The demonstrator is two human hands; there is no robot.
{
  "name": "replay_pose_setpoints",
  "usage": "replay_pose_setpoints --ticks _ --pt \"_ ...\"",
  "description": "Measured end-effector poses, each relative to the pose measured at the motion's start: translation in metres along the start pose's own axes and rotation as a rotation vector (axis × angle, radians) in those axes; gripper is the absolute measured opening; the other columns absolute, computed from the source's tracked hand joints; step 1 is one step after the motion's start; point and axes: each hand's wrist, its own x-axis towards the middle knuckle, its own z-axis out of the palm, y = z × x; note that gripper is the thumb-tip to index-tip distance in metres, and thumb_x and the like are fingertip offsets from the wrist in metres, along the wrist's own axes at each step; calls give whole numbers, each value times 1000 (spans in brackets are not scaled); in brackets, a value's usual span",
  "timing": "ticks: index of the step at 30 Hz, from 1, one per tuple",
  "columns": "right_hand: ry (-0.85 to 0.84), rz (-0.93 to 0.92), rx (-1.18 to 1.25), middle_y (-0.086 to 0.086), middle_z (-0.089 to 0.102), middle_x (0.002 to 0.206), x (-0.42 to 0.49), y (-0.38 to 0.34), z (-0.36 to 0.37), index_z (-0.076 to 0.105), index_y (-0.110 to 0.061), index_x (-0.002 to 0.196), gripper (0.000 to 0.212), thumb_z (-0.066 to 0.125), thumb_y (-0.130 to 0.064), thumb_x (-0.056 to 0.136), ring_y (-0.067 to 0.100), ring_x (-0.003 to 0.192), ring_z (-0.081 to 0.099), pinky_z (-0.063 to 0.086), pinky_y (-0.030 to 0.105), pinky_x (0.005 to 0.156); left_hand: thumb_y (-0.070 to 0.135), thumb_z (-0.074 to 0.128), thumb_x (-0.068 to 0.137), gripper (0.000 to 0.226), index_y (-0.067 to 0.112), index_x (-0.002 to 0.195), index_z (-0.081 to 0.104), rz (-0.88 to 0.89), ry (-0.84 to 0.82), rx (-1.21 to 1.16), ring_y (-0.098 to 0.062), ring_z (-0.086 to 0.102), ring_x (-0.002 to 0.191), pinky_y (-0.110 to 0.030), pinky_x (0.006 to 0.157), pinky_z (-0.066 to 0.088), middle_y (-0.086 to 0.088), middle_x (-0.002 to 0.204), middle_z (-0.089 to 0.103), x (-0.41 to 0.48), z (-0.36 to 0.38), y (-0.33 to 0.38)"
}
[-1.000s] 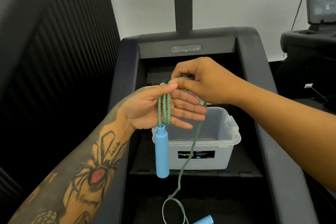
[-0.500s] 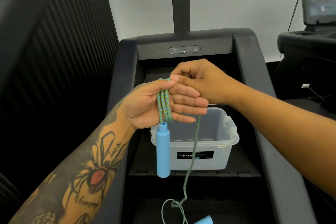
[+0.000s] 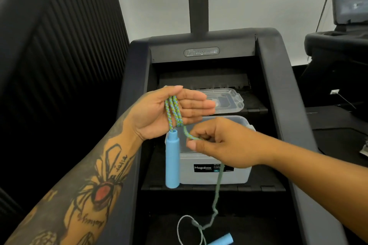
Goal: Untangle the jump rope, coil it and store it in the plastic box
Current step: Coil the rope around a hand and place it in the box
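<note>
over the stair machine (image 3: 282, 89), rope (image 3: 173, 111) across left palm (image 3: 159, 113)

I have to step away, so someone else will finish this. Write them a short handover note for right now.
Left hand: palm up, open, several passes of the blue-green braided jump rope lying across it; one light blue cylindrical handle hangs below.
Right hand: pinching the rope just past the coil, the loose rest trailing down.
Second light blue handle lies low on the machine, beside a knotted loop.
Clear plastic box open on the step; its clear lid behind.
Done: a few wraps. Left: clear the knot, finish coiling, box it.
</note>
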Motion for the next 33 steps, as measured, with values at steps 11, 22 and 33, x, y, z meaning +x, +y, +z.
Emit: replay_pose_setpoints --ticks 11,22,33 --pt "238 -159 -187 -10 55 60 34 -44 -77 66 -9 84 16 59 -19 95 -1 55 48 38 11 55 57 31 89 82 -16 117 54 -124 -86 -56 -47 60 108 -55 103 38 -35 113 63 0 10 7" --pt "233 -56 -64 10 55 67 55 -5 -63 63 4 78 36 52 -22 99 10 64 46 42 25 62 30 44 90 43 -5 95 70 -11 22 24 -36 71 93 -48 88 54 -24 98 72 3 25 6" --pt "211 -29 56 6 46 63 50 1 -56 56 2 70 41 52 -26 99 10 60 40 38 21 56 32 42 90 47 -4 95 71 -17 26 -10 -32 72 91 -45 87 55 -22 96 73 6 25 5"
